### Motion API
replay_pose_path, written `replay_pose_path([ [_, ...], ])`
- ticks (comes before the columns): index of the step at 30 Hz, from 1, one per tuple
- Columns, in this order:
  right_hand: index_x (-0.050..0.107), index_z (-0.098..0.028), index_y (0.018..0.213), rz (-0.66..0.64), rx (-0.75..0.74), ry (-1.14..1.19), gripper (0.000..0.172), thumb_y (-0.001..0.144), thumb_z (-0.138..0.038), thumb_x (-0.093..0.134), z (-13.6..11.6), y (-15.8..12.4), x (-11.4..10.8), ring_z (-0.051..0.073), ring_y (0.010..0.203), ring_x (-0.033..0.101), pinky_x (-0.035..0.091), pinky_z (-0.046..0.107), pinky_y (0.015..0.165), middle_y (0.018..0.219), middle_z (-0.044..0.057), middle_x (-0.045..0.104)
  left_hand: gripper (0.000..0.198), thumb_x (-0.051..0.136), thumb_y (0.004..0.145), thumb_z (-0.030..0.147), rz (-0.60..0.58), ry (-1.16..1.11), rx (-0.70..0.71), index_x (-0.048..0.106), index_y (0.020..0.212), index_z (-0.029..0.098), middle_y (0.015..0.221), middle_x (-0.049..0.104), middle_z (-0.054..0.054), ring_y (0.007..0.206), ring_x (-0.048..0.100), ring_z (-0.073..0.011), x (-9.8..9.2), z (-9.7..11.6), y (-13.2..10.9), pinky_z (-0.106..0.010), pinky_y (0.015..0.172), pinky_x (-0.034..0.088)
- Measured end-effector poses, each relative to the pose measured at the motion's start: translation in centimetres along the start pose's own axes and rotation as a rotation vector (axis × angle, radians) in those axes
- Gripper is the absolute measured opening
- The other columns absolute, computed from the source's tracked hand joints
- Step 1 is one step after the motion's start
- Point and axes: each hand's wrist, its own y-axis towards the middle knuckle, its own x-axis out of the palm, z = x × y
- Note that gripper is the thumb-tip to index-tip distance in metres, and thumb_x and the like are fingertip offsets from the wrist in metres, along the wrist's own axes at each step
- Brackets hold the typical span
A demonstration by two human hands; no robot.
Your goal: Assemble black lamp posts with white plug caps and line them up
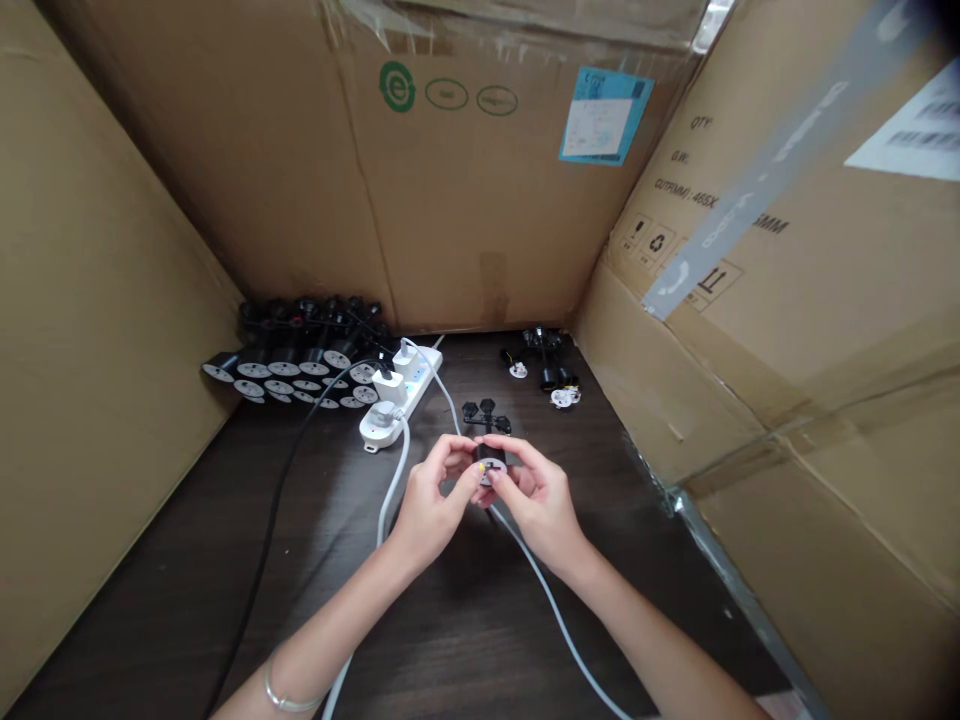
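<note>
Both hands meet over the middle of the dark wooden table (187,560). My left hand (435,492) and my right hand (534,492) pinch one small black round part with a grey-white face (490,465) between their fingertips. Each hand's fingers are curled closed on it. Just behind the hands lies a small black clip-like piece (485,412). A bracelet sits on my left wrist.
A white power strip (397,395) with plugged-in white adapters lies behind the hands, with white and black cables running toward me. A stack of like black round parts (300,365) sits at back left. Loose small parts (551,375) lie at back right. Cardboard boxes wall in three sides.
</note>
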Motion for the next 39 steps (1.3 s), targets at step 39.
replay_pose_path([
  [39, 0.052, -0.022, 0.122, -0.079, -0.346, -0.372, 0.043, 0.083, -0.005, 0.045, 0.31, 0.19, -0.61, 0.019, 0.121, 0.043, 0.044, 0.033, 0.097, 0.132, 0.007, 0.044, 0.032, 0.050, 0.084, 0.018, 0.010, 0.102, 0.152, 0.046, 0.115, 0.021, 0.113, 0.055, -0.004, 0.103, 0.054, -0.0131, 0.11, -0.75, -0.02, -0.025, 0.089, 0.044],
])
